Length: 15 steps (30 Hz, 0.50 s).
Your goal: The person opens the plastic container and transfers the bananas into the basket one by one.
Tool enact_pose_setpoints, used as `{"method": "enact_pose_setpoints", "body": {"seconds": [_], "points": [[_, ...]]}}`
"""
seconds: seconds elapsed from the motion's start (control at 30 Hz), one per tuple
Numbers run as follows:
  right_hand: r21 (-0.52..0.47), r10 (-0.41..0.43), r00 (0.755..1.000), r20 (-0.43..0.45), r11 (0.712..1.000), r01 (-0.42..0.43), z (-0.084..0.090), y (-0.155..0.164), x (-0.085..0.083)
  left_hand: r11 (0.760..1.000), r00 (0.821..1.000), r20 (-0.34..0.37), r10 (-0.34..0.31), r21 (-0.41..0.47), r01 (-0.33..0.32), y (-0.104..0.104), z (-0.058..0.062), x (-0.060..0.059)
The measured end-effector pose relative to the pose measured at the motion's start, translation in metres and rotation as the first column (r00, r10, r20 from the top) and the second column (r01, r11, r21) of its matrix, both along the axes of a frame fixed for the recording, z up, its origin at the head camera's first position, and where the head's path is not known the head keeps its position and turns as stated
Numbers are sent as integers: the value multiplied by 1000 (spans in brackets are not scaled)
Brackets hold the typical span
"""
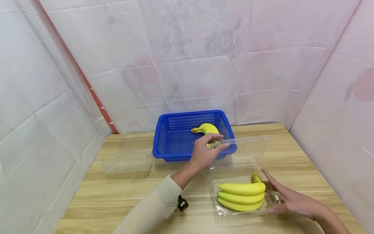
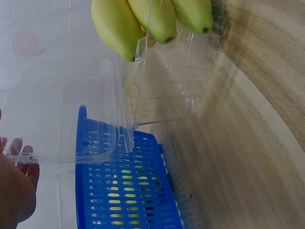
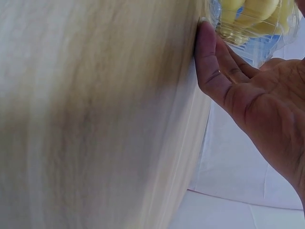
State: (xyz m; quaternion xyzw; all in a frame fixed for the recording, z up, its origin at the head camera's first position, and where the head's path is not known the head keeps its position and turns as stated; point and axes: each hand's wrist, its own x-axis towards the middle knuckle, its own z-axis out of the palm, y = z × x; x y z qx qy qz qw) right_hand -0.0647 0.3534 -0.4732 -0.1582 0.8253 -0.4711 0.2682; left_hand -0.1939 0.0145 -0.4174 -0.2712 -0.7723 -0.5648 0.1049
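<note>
Bananas (image 1: 241, 196) in clear container (image 1: 232, 179), faint, unreadable lettering (image 1: 223, 42) on backdrop (image 1: 187, 84).

The banana box (image 1: 230, 179) is glossy clear plastic, its bananas (image 1: 241, 197) smooth, the basket (image 1: 191, 113) plastic, the table (image 1: 111, 198) wood-grained.

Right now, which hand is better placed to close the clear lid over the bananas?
Probably your left: the left grip pinches the raised lid by its edge. The right grip is at the right side of the box, likely better for steadying.
</note>
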Motion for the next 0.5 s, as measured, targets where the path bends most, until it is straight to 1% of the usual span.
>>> {"method": "enact_pose_setpoints", "body": {"seconds": [0.27, 0.5], "points": [[9, -1, 1000, -15, 1000, 1, -2, 1, -1, 998, 994, -106, -18, -65, 11, -6, 5, 5], [18, -9, 1000, -2, 1000, 9, -2, -1, -4, 997, 985, -170, -8, -74, -5, -9, 13, 11]]}}
